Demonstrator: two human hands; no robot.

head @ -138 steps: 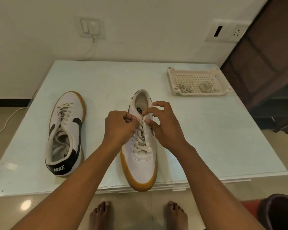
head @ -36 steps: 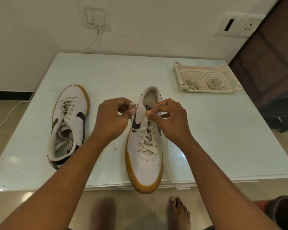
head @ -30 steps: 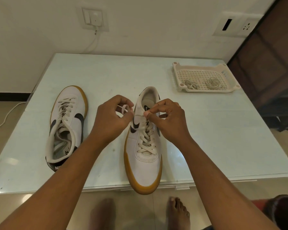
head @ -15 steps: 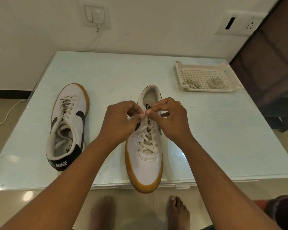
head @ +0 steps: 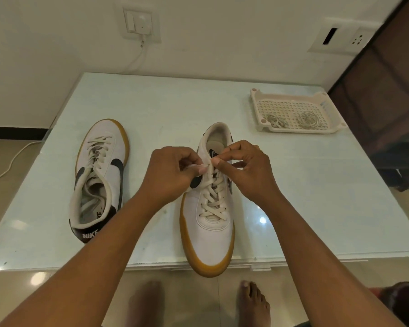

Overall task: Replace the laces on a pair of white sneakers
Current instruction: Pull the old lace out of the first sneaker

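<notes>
A white sneaker (head: 210, 234) with a gum sole sits in the middle of the glass table (head: 165, 107), its toe hanging over the near edge. Cream laces (head: 213, 199) cross its eyelets. My left hand (head: 170, 175) pinches a lace end at the top eyelets. My right hand (head: 248, 171) pinches the other lace end right beside it, fingertips almost touching. The second white sneaker (head: 99, 175) lies to the left, heel toward me, laced.
A white perforated plastic tray (head: 291, 109) with two coiled laces stands at the table's far right. A dark cabinet (head: 387, 102) stands to the right. My bare feet (head: 253, 305) are on the floor below the table edge. A wall charger cable (head: 137, 60) hangs behind.
Over the last second my left hand pulled a lace loop out to the left, then came back in; both hands now meet again over the top eyelets.
</notes>
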